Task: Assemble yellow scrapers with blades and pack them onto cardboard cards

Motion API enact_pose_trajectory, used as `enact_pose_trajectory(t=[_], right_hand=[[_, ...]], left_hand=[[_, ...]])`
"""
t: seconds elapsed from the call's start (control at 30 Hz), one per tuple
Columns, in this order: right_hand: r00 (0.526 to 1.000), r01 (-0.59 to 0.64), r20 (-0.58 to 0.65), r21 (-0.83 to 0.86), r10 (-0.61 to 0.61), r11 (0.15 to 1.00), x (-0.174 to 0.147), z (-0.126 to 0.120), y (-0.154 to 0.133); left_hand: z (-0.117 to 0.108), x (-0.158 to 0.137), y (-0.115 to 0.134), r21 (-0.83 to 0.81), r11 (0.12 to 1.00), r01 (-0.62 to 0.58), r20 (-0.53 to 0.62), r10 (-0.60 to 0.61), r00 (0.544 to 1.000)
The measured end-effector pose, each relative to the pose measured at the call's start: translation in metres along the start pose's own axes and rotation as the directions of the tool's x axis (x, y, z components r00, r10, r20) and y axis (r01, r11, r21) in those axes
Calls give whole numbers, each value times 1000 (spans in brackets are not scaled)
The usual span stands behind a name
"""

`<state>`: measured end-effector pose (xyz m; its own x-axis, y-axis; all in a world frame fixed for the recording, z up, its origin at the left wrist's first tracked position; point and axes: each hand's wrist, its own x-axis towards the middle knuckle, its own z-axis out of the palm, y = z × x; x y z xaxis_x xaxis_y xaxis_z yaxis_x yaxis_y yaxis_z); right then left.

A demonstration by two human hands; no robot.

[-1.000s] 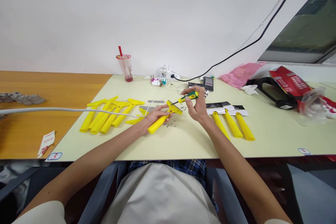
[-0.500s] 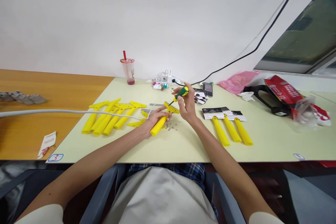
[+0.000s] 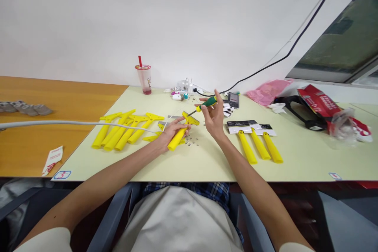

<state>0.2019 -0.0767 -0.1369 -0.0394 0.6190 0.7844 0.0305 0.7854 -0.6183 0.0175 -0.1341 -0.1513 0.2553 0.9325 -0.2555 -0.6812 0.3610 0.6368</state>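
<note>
- Pale counter (image 3: 212, 165) stands against a white wall (image 3: 88, 23), with a lidded cup (image 3: 144, 79) near the back.
- On it, a loose row of yellow handles (image 3: 127, 134) lies to the left and carded yellow handles (image 3: 260, 145) to the right, apparently sorted to leave the middle free for handwork.
- Between these groups, the yellow T-shaped tool (image 3: 177, 138) is held above the counter, the left hand (image 3: 172, 130) grasping it near its neck; that grip probably steadies the head.
- Small metal pieces (image 3: 190, 140) are scattered just beside it, perhaps for easy reach.
- Its long axis runs obliquely: butt towards the wearer and leftward, head away and to the right.
- The right hand (image 3: 215, 120) has its grip around a green-and-yellow screwdriver (image 3: 208, 102), slanting down leftward, tip at the head; whether it is seated, I cannot tell.
</note>
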Motion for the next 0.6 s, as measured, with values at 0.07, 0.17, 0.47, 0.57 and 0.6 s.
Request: enact_pose_trajectory(t=[0.07,0.17,0.47,0.57,0.6], right_hand=[[999,-4,-46,-29,2,1000,-1,0,-1],[998,-1,-61,-41,-1,999,0,-1,-1],[994,-26,-109,-25,23,999,1,-4,1],[998,-8,-62,-25,6,1000,1,-5,0],[999,-7,-33,-8,7,1000,1,-5,0]], left_hand=[[0,0,0,15,1000,0,7,0,1000],[-1,0,-2,37,999,5,20,-6,1000],[-2,0,1,62,998,16,26,-18,999],[-5,2,1,79,997,7,40,-10,999],[-6,3,0,79,997,1,37,-4,999]])
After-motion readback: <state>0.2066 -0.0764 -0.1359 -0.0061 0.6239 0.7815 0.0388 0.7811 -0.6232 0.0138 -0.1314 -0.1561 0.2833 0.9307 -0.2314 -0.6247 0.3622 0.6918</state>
